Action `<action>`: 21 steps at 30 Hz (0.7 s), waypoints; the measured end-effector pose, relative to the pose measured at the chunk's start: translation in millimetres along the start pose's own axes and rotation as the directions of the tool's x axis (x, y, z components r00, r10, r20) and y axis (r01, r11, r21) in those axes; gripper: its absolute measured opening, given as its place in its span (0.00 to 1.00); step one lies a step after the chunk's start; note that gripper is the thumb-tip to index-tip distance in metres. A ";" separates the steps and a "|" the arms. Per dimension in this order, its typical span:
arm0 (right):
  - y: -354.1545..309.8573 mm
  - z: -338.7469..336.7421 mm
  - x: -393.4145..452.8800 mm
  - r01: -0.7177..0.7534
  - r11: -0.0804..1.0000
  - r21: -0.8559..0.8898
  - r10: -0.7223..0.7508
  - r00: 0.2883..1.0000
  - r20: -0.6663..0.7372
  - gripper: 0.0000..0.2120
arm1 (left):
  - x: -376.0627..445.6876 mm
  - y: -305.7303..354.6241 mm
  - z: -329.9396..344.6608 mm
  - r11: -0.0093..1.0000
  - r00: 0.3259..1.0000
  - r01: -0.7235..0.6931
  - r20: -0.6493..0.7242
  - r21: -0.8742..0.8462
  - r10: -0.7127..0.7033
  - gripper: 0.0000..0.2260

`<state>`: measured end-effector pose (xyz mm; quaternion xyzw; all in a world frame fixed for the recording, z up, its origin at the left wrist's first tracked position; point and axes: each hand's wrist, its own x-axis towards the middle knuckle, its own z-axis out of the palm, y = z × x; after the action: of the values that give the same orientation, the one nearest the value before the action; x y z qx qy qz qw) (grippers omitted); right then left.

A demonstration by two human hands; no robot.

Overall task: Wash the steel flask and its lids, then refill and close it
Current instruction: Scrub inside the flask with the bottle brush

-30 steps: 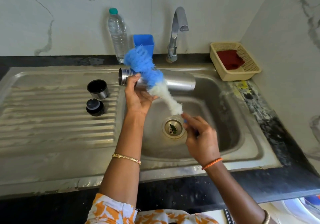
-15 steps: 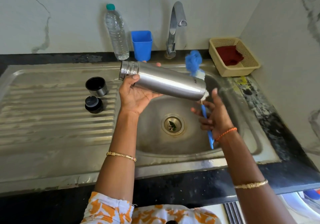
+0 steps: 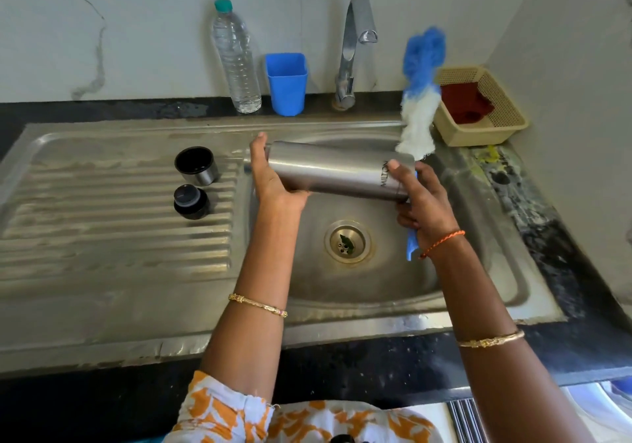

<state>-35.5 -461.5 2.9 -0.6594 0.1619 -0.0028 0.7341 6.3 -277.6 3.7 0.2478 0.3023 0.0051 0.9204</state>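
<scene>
The left hand (image 3: 273, 182) grips the flask (image 3: 337, 174) sideways over the sink (image 3: 478, 292), while the right hand (image 3: 422, 203) (clutching the brush (image 3: 419, 100) too) should steady its base before scrubbing.

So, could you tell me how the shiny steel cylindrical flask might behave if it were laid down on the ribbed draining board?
The steel flask is a smooth cylinder, so it would probably roll. Its polished wall looks slippery, especially when wet.
</scene>
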 end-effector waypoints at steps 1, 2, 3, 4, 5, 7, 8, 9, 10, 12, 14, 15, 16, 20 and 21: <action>1.5 -1.5 -1.3 0.033 0.995 -0.091 -0.035 0.999 -0.018 0.11 | -0.3 0.3 1.0 0.999 0.999 -0.031 -0.024 -0.005 0.031 0.20; 5.2 -5.0 -2.8 0.046 0.983 -0.180 -0.057 0.997 -0.059 0.11 | 0.4 0.9 1.1 0.998 0.997 -0.068 -0.037 0.006 0.068 0.16; 11.2 -10.2 -5.2 0.043 0.965 -0.260 -0.075 0.991 -0.115 0.12 | 2.5 2.3 0.4 0.994 0.993 -0.105 -0.054 0.023 0.106 0.13; 17.8 -15.4 -8.7 0.035 0.945 -0.325 -0.093 0.982 -0.165 0.12 | 4.4 4.4 -0.4 0.990 0.987 -0.139 -0.075 0.039 0.141 0.11; 26.1 -20.4 -11.9 0.038 0.923 -0.384 -0.119 0.974 -0.190 0.10 | 5.6 6.8 -0.1 0.984 0.980 -0.171 -0.092 0.045 0.174 0.09; 40.0 -21.9 -23.0 0.033 0.891 -0.452 -0.150 0.963 -0.224 0.08 | 6.6 9.5 -0.8 0.974 0.968 -0.224 -0.110 0.025 0.225 0.07; 44.4 -18.4 -30.9 0.020 0.881 -0.473 -0.160 0.953 -0.258 0.09 | 6.8 9.4 -2.0 0.970 0.963 -0.244 -0.113 0.016 0.244 0.07; 48.6 -14.3 -37.8 0.014 0.874 -0.486 -0.178 0.940 -0.292 0.10 | 6.8 8.1 -3.1 0.966 0.960 -0.258 -0.111 0.009 0.258 0.06; 50.7 -8.2 -44.5 0.017 0.872 -0.490 -0.195 0.929 -0.314 0.11 | 6.4 5.9 -3.7 0.961 0.954 -0.278 -0.112 0.006 0.277 0.06; 53.3 11.5 -55.5 0.070 0.868 -0.492 -0.252 0.916 -0.314 0.12 | 5.8 -2.2 -1.6 0.947 0.940 -0.321 -0.112 0.022 0.321 0.09; 57.0 38.8 -63.4 0.279 0.810 -0.516 -0.428 0.883 -0.194 0.13 | 3.0 -13.2 4.1 0.943 0.934 -0.325 -0.127 0.075 0.333 0.17; 58.9 53.7 -66.8 0.406 0.751 -0.522 -0.530 0.841 -0.108 0.14 | 0.9 -18.1 6.5 0.948 0.939 -0.300 -0.143 0.110 0.314 0.23; 58.9 66.9 -69.0 0.499 0.693 -0.520 -0.601 0.799 -0.034 0.14 | 0.1 -21.5 7.4 0.953 0.944 -0.279 -0.147 0.121 0.295 0.26; 58.5 69.4 -59.0 0.584 0.610 -0.536 -0.680 0.733 0.024 0.16 | -0.1 -15.2 9.2 0.959 0.958 -0.283 -0.049 -0.016 0.282 0.11; 61.2 60.7 -54.3 0.569 0.600 -0.562 -0.686 0.727 0.003 0.17 | -1.2 -11.8 10.4 0.961 0.962 -0.271 -0.048 -0.050 0.269 0.07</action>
<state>-85.1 -383.0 -39.0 -0.8435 -0.0099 -0.2883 0.4532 9.5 -292.8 6.2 0.2606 0.2840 0.1442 0.9114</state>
